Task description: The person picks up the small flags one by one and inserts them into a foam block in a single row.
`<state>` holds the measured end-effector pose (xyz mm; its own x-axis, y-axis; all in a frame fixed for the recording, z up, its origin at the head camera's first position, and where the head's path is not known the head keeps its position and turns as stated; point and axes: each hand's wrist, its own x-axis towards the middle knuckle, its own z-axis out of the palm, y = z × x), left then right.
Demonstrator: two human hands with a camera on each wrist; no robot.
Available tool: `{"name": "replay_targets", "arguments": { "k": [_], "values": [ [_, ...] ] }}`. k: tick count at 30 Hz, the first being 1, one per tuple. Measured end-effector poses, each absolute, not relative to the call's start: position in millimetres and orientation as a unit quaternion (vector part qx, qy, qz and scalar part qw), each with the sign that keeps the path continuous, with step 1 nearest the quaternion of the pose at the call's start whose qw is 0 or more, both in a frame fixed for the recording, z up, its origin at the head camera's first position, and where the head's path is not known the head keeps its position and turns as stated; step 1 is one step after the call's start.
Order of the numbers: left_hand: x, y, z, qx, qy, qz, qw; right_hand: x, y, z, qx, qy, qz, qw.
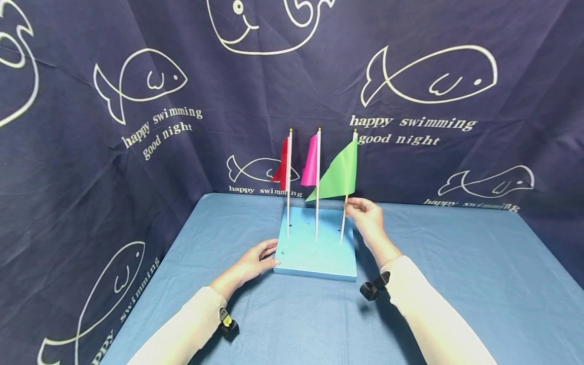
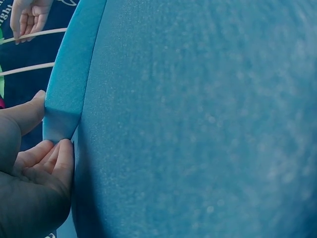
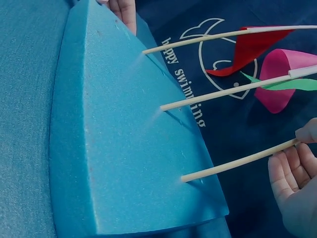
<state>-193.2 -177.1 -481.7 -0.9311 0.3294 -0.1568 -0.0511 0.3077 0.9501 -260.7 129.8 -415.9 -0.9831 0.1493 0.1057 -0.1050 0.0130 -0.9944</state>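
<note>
A blue foam board [image 1: 315, 258] lies on the table with three small flags standing in it in a row. My right hand [image 1: 367, 218] pinches the pole of the green flag [image 1: 339, 172] just below its cloth; in the right wrist view the foot of that pole [image 3: 213, 170] meets the board. Fingers and thumb of my left hand [image 1: 255, 261] hold the board's left edge, and the left wrist view has them [image 2: 42, 163] at its corner. The pink flag [image 1: 311, 162] stands in the middle, the red flag [image 1: 283, 165] on the left.
A blue cloth [image 1: 456, 263] covers the table. Behind and to the left hangs a dark curtain [image 1: 292, 91] with white fish drawings and lettering. Small dark holes or marks [image 1: 339, 230] show in the board's top. Each sleeve carries a black wrist camera [image 1: 375, 287].
</note>
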Motion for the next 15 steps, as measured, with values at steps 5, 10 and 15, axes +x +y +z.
{"name": "replay_targets", "arguments": {
  "k": [5, 10, 15],
  "values": [
    [-195.3, -179.3, -481.0, 0.102, 0.793, 0.577, 0.167, -258.5, 130.3, -415.9, -0.023, -0.716, 0.693, 0.082],
    [-194.3, -182.0, -477.5, 0.099, 0.791, 0.580, 0.170, -254.9, 131.1, -416.3, -0.024, -0.732, 0.677, 0.076],
    [-193.5, -183.4, -474.6, 0.114, 0.800, 0.567, 0.158, -250.6, 134.3, -415.1, -0.028, -0.735, 0.673, 0.068]
  ]
}}
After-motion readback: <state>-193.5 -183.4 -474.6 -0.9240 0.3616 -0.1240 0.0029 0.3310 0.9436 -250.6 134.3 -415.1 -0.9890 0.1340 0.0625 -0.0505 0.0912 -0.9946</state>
